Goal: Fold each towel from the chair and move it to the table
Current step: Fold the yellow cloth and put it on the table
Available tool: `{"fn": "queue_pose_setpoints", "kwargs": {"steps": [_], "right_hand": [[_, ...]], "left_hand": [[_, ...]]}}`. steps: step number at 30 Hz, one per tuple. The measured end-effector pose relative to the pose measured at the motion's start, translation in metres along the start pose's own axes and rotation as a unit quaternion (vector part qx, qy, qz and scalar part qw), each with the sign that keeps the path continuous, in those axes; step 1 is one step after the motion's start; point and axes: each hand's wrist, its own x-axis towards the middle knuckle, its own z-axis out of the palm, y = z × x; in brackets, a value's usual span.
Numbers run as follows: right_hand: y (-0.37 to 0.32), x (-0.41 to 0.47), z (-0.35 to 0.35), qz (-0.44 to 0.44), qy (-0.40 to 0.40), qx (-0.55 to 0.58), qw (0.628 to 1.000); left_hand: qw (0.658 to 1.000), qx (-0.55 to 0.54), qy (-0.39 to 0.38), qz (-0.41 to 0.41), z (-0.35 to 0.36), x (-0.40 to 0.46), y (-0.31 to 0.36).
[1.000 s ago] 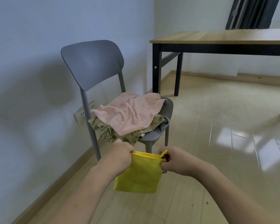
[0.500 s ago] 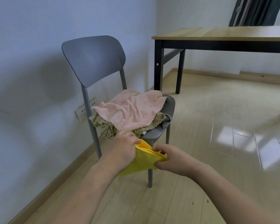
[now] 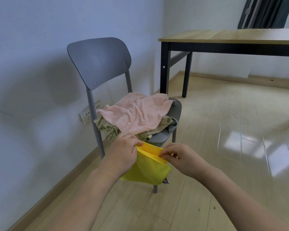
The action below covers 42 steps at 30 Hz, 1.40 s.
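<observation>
A folded yellow towel (image 3: 147, 170) hangs in the air in front of the grey chair (image 3: 98, 62). My left hand (image 3: 123, 152) grips its upper left corner and my right hand (image 3: 178, 157) pinches the stacked top edges at the right. On the chair seat lies a crumpled pink towel (image 3: 137, 114) over a beige leaf-patterned towel (image 3: 110, 129), and a bit of grey cloth (image 3: 173, 124) shows at the seat's right edge. The wooden table (image 3: 232, 36) with black legs stands at the back right.
The chair stands against a pale wall with a white power socket (image 3: 88, 114) low behind it. A dark curtain (image 3: 264, 12) hangs behind the table. Light wood floor (image 3: 232, 147) stretches between the chair and the table.
The yellow towel hung as a flat panel between both hands, then got doubled over. Now my hands sit closer together, holding the layered top edges, with the fold hanging below.
</observation>
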Motion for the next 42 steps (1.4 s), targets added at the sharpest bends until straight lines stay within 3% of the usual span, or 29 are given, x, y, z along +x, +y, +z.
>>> {"fn": "queue_pose_setpoints", "kwargs": {"steps": [4,9,16,23,28,32,38,40,42], "right_hand": [[-0.009,-0.005,-0.003,0.022,-0.024,0.037,0.999],[-0.012,-0.005,0.002,0.009,-0.052,-0.035,0.998],[-0.01,-0.001,0.0,-0.051,-0.028,-0.11,0.992],[-0.008,0.001,-0.003,-0.055,-0.013,-0.118,0.991],[-0.013,-0.004,-0.011,-0.062,0.02,-0.091,0.994],[-0.017,0.001,-0.022,-0.067,0.012,-0.113,0.991],[-0.028,0.041,-0.072,-0.067,-0.025,-0.198,0.978],[-0.041,0.062,-0.1,-0.073,0.009,-0.202,0.977],[-0.058,0.083,-0.128,-0.083,0.074,-0.213,0.971]], "left_hand": [[1.0,0.003,0.008,-0.002,-0.001,-0.001,0.003],[1.0,0.0,0.016,0.002,-0.001,-0.002,0.005],[1.0,0.012,0.006,0.013,-0.002,-0.004,0.002],[0.998,0.051,-0.029,0.023,-0.008,-0.005,-0.009],[1.0,0.003,-0.02,-0.005,-0.013,-0.009,-0.012],[0.995,0.05,-0.087,0.001,-0.012,-0.002,-0.013],[0.98,-0.007,-0.164,-0.109,-0.044,0.052,0.0],[0.983,0.0,-0.138,-0.12,-0.066,0.082,0.01],[0.993,-0.002,-0.064,-0.102,-0.087,0.112,0.015]]}}
